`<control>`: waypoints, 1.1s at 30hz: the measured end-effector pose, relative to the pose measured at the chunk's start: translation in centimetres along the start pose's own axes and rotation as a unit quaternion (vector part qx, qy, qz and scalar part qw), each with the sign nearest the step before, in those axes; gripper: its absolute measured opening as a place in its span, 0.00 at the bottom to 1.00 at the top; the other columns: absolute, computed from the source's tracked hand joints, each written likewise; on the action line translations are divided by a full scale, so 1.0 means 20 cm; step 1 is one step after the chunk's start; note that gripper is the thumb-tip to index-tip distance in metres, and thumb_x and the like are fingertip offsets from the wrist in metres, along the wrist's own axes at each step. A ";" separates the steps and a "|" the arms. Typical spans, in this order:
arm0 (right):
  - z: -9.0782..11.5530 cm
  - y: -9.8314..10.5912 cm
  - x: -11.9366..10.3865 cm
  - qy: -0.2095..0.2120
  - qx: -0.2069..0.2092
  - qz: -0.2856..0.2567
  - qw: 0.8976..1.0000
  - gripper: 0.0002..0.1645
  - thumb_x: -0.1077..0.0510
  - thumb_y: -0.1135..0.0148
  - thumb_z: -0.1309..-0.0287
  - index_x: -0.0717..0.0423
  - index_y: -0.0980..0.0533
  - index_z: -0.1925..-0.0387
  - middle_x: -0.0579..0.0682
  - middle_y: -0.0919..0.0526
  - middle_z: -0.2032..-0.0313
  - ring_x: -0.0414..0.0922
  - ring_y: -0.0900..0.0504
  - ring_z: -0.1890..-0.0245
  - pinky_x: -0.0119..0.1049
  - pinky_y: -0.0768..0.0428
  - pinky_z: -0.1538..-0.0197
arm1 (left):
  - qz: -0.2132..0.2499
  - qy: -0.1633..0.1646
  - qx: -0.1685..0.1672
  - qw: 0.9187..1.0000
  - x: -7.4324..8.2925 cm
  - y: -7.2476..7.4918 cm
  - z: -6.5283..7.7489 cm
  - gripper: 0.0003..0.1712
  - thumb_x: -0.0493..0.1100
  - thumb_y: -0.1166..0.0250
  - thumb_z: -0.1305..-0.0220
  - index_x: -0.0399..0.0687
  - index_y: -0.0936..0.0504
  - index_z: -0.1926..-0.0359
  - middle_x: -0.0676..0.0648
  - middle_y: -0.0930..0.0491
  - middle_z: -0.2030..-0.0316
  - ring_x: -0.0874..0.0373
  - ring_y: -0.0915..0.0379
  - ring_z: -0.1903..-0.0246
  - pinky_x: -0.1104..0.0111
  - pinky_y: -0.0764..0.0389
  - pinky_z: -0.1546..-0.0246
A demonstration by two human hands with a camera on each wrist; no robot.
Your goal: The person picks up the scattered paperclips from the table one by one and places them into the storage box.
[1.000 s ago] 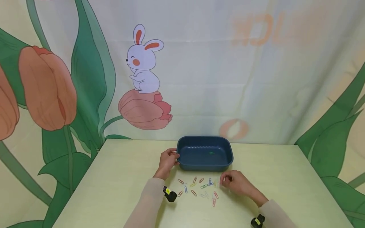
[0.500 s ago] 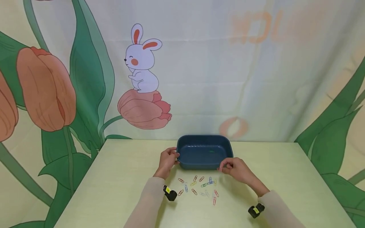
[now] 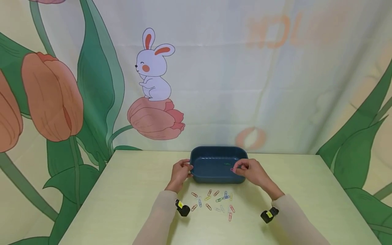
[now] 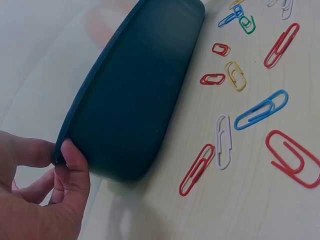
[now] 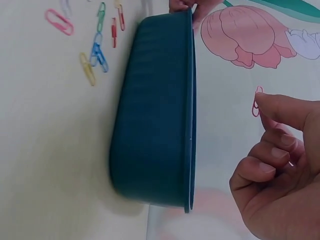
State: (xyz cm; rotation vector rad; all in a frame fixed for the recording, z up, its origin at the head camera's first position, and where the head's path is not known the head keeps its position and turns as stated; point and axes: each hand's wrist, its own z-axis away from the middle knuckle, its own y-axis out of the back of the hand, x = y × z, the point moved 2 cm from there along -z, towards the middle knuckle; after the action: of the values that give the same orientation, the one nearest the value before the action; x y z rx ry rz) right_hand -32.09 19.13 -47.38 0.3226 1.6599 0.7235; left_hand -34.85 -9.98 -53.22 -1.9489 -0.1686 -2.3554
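Observation:
A dark blue rectangular bin (image 3: 211, 179) stands near the back of the table. My left hand (image 3: 180, 173) grips its left rim, thumb over the edge and fingers beneath, as the left wrist view shows up close. Over the bin's right side, my right hand (image 3: 252, 172) pinches a pink paper clip (image 5: 257, 102) between thumb and index finger, the other fingers curled. Inside the bin lies one green paper clip (image 3: 227, 164). In front of it several loose paper clips are spread on the table, among them a blue paper clip (image 4: 261, 110) and a white paper clip (image 4: 223, 142).
The pale table (image 3: 128, 200) ends at a printed curtain (image 3: 208, 102) with a rabbit and tulips, close behind the bin. Black cameras are strapped to both wrists, the left camera (image 3: 183, 208) just beside the scattered clips.
My right hand has risen from the table by the clips, forward and slightly left, to above the bin with the pink paper clip. The left hand has stayed on the rim.

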 end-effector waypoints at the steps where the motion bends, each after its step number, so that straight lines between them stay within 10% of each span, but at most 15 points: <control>1: -0.01 0.00 -0.01 -0.002 0.003 0.000 1.000 0.06 0.54 0.34 0.39 0.52 0.17 0.65 0.44 0.36 0.87 0.41 0.42 0.84 0.34 0.37 0.73 | 0.001 0.002 0.001 1.000 0.00 0.00 0.00 0.20 0.34 0.42 0.34 0.37 0.25 0.41 0.45 0.27 0.61 0.58 0.26 0.71 0.58 0.16 0.59; 25: -0.31 -0.01 -0.04 -0.060 0.012 -0.055 0.997 0.11 0.50 0.36 0.37 0.52 0.17 0.61 0.47 0.29 0.81 0.45 0.28 0.71 0.40 0.33 0.62 | -0.001 0.000 0.000 1.000 0.01 0.00 0.01 0.20 0.34 0.42 0.33 0.37 0.25 0.40 0.45 0.26 0.63 0.54 0.23 0.67 0.57 0.16 0.58; 33: -0.37 -0.07 -0.03 -0.070 0.018 -0.081 0.994 0.07 0.54 0.37 0.37 0.52 0.16 0.64 0.48 0.14 0.51 0.56 0.21 0.57 0.41 0.34 0.59 | 0.000 0.001 -0.002 1.000 0.02 0.00 0.02 0.21 0.34 0.42 0.33 0.37 0.25 0.39 0.46 0.26 0.62 0.53 0.23 0.65 0.58 0.16 0.58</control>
State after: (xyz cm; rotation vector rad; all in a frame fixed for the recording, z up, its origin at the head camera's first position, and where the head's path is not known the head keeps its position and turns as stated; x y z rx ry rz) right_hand -38.87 15.66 -47.18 0.2556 1.5466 0.5377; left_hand -34.59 -9.94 -52.85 -1.9476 -0.1640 -2.3605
